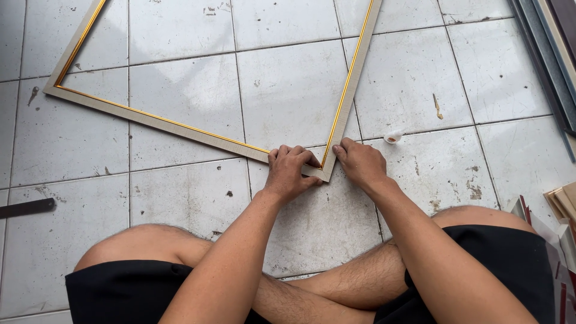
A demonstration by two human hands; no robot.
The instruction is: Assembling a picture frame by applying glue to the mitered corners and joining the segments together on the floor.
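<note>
The left hand [288, 171] is curling its fingers over the near corner of a large rectangular picture frame of pale grey moulding with a gold inner edge [180, 127], pressing down on the strip that is running away to the left, fingers together and closed on the moulding. The right hand [360, 162] is lying just beside it on the other strip of the same corner, its fingers stretched forward and pressing on the moulding's outer edge rather than wrapping it. Both hands are meeting at the mitred joint, almost touching each other. The frame is lying flat on a floor of large, stained white tiles [192, 198], its two visible strips spreading away from the corner toward the top of the view. A small white cap-like container [393, 137] is sitting on the floor just beyond the right hand, apart from the frame. The person is sitting cross-legged in black shorts [510, 264], knees to either side of the arms. Lengths of dark moulding [546, 54] are lying along the upper right, and a dark flat strip [27, 208] is resting at the far left.
</note>
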